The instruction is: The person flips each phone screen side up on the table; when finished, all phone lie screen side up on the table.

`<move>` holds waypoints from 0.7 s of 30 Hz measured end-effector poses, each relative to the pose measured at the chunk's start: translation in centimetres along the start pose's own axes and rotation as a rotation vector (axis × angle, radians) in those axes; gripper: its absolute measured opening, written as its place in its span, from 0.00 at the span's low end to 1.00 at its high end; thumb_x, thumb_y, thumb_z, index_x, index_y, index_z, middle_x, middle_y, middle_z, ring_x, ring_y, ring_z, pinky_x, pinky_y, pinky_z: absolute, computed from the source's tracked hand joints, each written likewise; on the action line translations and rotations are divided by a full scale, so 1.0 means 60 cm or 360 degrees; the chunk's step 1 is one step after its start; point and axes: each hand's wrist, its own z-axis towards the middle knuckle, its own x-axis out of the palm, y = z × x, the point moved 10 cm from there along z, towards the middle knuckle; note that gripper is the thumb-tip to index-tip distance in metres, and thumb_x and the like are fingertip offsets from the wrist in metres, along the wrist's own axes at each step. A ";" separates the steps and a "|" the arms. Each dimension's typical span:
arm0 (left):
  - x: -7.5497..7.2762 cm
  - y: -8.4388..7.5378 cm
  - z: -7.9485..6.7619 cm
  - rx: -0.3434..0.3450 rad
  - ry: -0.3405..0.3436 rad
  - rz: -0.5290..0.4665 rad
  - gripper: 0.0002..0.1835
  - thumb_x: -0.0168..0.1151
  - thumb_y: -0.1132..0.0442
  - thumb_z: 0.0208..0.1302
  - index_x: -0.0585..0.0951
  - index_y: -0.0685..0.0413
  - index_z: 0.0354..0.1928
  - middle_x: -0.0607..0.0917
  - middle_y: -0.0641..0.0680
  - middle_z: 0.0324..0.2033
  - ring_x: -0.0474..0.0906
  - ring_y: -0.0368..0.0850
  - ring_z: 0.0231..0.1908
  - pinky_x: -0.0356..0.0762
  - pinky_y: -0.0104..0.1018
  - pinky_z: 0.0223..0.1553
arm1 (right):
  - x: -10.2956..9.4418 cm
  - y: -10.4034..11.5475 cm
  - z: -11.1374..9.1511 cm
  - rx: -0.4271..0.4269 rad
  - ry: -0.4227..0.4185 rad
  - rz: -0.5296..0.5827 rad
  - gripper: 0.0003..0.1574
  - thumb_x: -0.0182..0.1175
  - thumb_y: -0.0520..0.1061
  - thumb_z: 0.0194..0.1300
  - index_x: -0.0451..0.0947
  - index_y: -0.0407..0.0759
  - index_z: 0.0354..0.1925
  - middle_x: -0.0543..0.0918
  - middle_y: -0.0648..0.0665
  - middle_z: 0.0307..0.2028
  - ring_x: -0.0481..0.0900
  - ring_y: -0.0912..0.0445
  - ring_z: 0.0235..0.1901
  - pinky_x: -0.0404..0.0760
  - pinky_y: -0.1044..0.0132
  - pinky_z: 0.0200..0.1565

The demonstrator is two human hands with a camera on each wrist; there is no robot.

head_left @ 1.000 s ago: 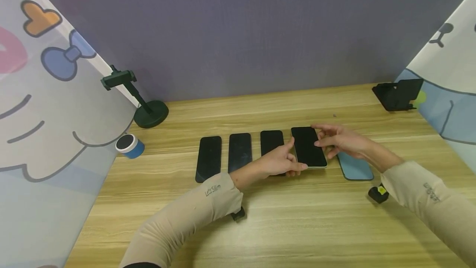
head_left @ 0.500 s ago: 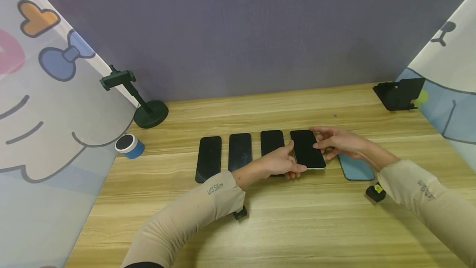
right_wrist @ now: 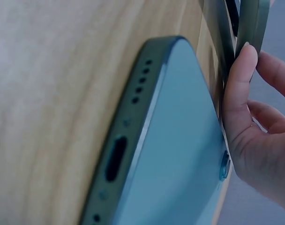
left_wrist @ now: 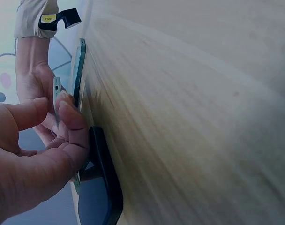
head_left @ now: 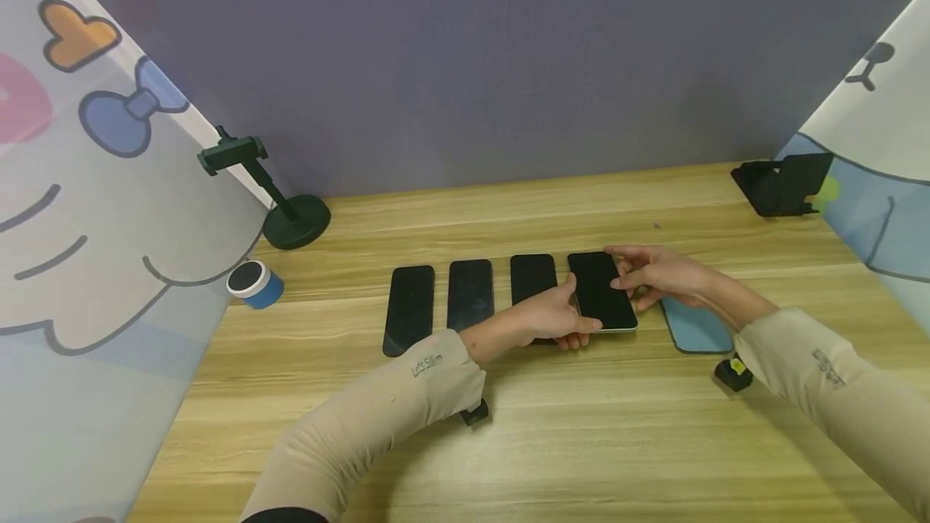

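Both hands hold a smartphone (head_left: 603,294) with a black screen facing up and a pale edge. My left hand (head_left: 546,316) pinches its lower left corner, thumb on top. On the opposite long side, my right hand (head_left: 663,276) grips the edge between thumb and fingers. From the left wrist, the phone's thin edge (left_wrist: 57,93) shows above the tabletop. Just left of it lies another dark phone (head_left: 532,274), partly covered by my left hand. A light-blue phone (right_wrist: 175,136) lies back up beneath my right wrist, its charging port facing the camera.
Two more black phones (head_left: 408,310) (head_left: 469,294) lie in the row to the left. A dark phone stand (head_left: 294,221) and a small blue-and-white jar (head_left: 256,286) stand at the left. A black folding stand (head_left: 783,184) sits at the back right, before the grey partition (head_left: 465,63).
The held phone has shifted slightly toward me and to the left, its far end dropping a little. Both hands keep their grip; the other phones stay put.
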 end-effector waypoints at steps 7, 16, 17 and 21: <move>0.004 0.000 0.000 -0.0081 0.0016 0.0001 0.51 0.56 0.56 0.76 0.26 0.54 0.78 0.83 0.54 0.24 0.76 0.43 0.21 0.78 0.31 0.28 | -0.001 -0.002 0.003 0.0003 -0.0033 -0.0033 0.52 0.60 0.44 0.72 0.40 0.40 0.81 0.69 0.44 0.40 0.76 0.57 0.29 0.85 0.61 0.31; 0.003 0.002 0.000 -0.0129 0.0008 0.0001 0.52 0.56 0.56 0.75 0.26 0.54 0.78 0.82 0.53 0.22 0.75 0.43 0.18 0.76 0.31 0.25 | 0.005 0.005 0.001 -0.0022 -0.0018 -0.0055 0.54 0.60 0.44 0.72 0.38 0.38 0.80 0.70 0.44 0.38 0.76 0.58 0.26 0.86 0.60 0.31; 0.003 0.002 0.000 -0.0129 0.0008 0.0008 0.52 0.56 0.56 0.75 0.25 0.54 0.78 0.82 0.53 0.22 0.75 0.43 0.18 0.76 0.31 0.25 | 0.005 0.005 0.002 -0.0018 -0.0021 -0.0058 0.54 0.60 0.44 0.72 0.38 0.38 0.80 0.70 0.43 0.38 0.76 0.59 0.26 0.86 0.60 0.31; 0.004 0.000 0.000 -0.0120 -0.0002 0.0049 0.52 0.56 0.56 0.75 0.26 0.55 0.78 0.82 0.53 0.22 0.74 0.43 0.19 0.76 0.31 0.25 | 0.005 0.006 0.003 -0.0003 -0.0041 -0.0082 0.54 0.61 0.45 0.72 0.40 0.39 0.80 0.70 0.43 0.38 0.75 0.59 0.24 0.86 0.60 0.31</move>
